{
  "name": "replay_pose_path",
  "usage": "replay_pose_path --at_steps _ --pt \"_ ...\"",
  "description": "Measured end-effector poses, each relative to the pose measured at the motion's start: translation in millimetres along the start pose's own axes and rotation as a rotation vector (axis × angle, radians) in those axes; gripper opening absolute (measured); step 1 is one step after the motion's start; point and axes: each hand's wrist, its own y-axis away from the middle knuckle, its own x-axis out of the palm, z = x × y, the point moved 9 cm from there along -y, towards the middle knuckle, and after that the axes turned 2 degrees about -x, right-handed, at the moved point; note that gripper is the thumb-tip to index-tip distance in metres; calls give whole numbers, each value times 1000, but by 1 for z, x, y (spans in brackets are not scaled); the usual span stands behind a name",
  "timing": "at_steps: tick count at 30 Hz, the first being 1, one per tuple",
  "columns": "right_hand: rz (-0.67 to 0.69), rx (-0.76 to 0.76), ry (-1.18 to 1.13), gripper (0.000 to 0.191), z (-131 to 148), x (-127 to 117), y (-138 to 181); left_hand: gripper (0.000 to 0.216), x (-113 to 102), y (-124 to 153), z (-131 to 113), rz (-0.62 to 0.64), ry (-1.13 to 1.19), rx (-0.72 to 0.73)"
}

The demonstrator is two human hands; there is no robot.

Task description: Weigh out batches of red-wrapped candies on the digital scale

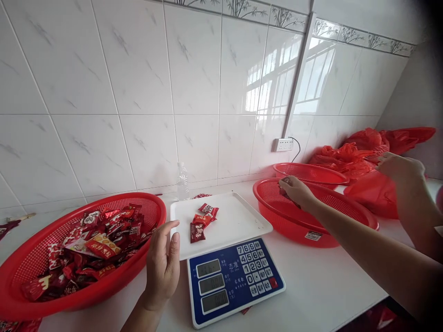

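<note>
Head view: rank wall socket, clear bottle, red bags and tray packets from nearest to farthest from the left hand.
1. Packets: on the white tray, right of the left hand.
2. Clear bottle: behind the tray.
3. Wall socket: farther right.
4. Red bags: far right.

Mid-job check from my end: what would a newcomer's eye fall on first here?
Probably the big red basket at left, holding a pile of shiny wrapped packets. Next, the blue-faced scale in the middle, with a few packets on its white tray. Then the right hand, gripping a dark red packet over another basket.
</note>
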Motion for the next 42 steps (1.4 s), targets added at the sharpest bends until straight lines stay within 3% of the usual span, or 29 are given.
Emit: replay_pose_path --at_steps 7,13,17,23,29,34,42 --pt "39 14 143 30 -21 -8 -8 24 0 0 3 0 -13 -16" --pt "82 -91 256 30 6 5 -1 25 1 -1 2 3 -12 -18" --pt "217 -306 263 35 54 53 29 24 0 -1 1 0 -17 -19" --pt "639 -637 287 62 131 152 117 24 -1 -1 3 -4 -22 -11" --pt "903 -783 361 79 167 207 169 24 -1 -2 7 1 -32 -32" --pt "900 -862 396 69 168 219 174 23 -3 -2 2 -7 -44 -14" --pt "611 -915 420 36 166 207 155 22 -3 -2 1 -4 -48 -3"
